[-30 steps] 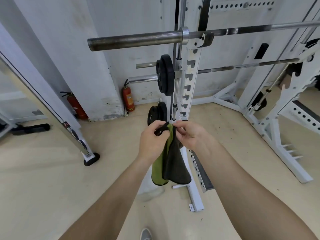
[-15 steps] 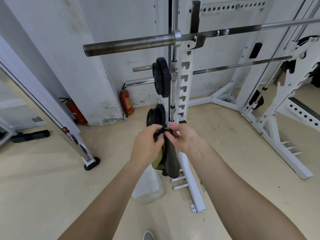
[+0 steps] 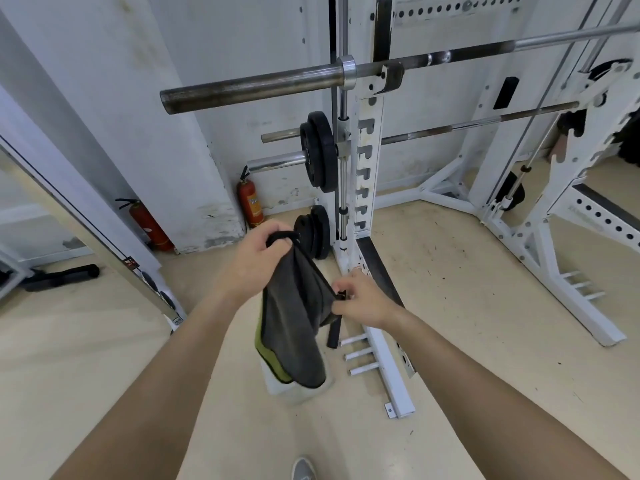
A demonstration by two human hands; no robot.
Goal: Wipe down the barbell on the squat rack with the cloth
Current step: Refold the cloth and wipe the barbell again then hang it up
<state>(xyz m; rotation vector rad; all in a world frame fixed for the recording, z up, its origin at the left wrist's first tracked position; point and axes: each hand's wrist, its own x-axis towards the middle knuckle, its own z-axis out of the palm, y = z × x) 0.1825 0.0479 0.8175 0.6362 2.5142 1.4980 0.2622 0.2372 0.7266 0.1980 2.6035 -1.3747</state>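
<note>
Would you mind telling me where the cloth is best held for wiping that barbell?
Probably by its broad grey middle, gathered into one palm from the front. The cloth now hangs by pinched edges, left hand high, right hand at its side, leaving it too slack to wrap the barbell above.

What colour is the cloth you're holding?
The cloth is dark grey with a green edge, seen in the head view.
</note>
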